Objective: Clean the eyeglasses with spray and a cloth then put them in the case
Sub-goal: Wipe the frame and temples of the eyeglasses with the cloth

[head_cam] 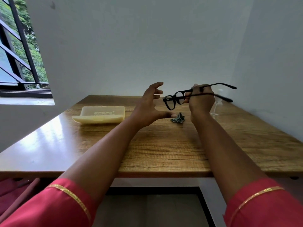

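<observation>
We hold the glasses (176,99) in the air above the far part of the counter (164,145), black frame, lenses turned left, both temples unfolded and pointing right past our right hand (200,100). That hand has its fingers curled round the frame where the temples meet the front. Directly beneath the glasses, on the wood, lies the cloth (178,118), a small crumpled grey-green bundle. Behind our right wrist stands the spray (216,104), a clear little bottle (mostly hidden by the hand, so we see only its base and part of its neck). To the left, well apart from the glasses, the case (100,115) sits open, pale yellow, its lid tilted up at the back with some print on it that we cannot read.

Our left hand (150,106) hovers just left of the lenses, fingers spread and relaxed, holding nothing, thumb stretched toward the cloth. It does not touch the frame.
</observation>
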